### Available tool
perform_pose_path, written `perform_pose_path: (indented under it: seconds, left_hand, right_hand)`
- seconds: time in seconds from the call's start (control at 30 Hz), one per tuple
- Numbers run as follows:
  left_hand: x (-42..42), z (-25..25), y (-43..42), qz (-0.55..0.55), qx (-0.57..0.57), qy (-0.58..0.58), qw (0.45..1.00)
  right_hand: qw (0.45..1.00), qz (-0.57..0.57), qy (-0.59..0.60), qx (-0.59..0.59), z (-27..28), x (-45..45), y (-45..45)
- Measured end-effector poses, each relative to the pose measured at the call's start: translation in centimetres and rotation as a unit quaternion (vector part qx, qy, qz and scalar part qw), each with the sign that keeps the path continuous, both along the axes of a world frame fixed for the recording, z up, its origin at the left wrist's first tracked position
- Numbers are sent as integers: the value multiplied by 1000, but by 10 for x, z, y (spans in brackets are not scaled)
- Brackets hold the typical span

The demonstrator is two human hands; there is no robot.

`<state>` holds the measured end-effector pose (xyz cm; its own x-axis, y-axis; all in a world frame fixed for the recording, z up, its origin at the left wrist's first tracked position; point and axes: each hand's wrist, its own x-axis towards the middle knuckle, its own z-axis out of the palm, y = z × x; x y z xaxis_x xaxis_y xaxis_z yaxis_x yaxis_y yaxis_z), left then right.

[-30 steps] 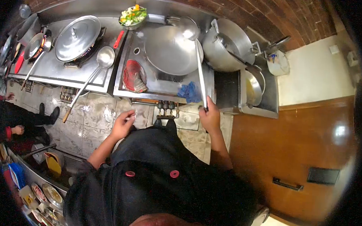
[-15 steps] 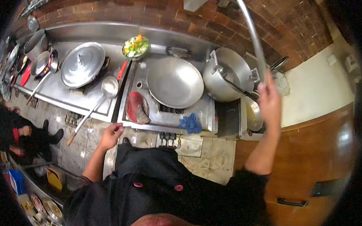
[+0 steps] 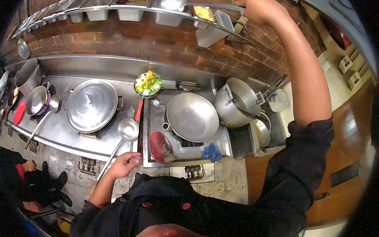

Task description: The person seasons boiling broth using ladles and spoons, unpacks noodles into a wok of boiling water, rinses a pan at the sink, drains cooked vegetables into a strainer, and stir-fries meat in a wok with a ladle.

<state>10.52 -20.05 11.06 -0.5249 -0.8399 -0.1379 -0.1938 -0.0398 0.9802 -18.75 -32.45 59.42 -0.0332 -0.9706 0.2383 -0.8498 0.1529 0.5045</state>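
Note:
My right hand is raised high at the top, closed round the handle of a long metal ladle. The ladle's bowl is over a metal container on the wall shelf. Low at the stove's front edge, my left hand has its fingers curled, with nothing visible in them. It is near the handle of a second ladle resting on the stove. An empty-looking wok sits on the burner in front of me. Left of it lie a red cloth and, behind, a bowl of cut vegetables.
The wall shelf holds several metal containers. A large pot stands right of the wok, a lidded pan left. A blue cloth lies at the front edge. Another person in dark clothes is at the far left.
My right hand has lifted the ladle from the wok up to the shelf. My left hand has shifted slightly, its fingers still curled. The view has tilted upward.

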Motion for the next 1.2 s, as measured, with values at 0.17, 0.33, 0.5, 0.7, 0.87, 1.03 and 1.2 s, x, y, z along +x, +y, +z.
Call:
perform_pose_path:
  seconds: [0.17,0.33,0.5,0.7,0.87,1.03,1.2]
  left_hand:
    - [35,15,-16,27,-22,16,999]
    - [63,23,-28,41,-42,19,998]
    - [85,24,-37,60,-59,12,996]
    - [96,33,-50,79,-61,26,995]
    - [91,77,-80,60,-148,0,987]
    - [66,174,-138,67,-387,-57,918]
    - [-34,305,-203,54,-652,-103,749]
  right_hand:
    - [995,25,83,43,5,19,-36]
    - [959,-10,219,181,25,18,-53]
    - [981,-47,-145,119,33,-11,-40]
    - [941,-87,-322,61,31,-24,-7]
    - [879,-57,-462,99,32,-66,19]
    - [860,-8,-506,69,6,-122,74]
    - [822,-59,-559,91,-52,-166,138]
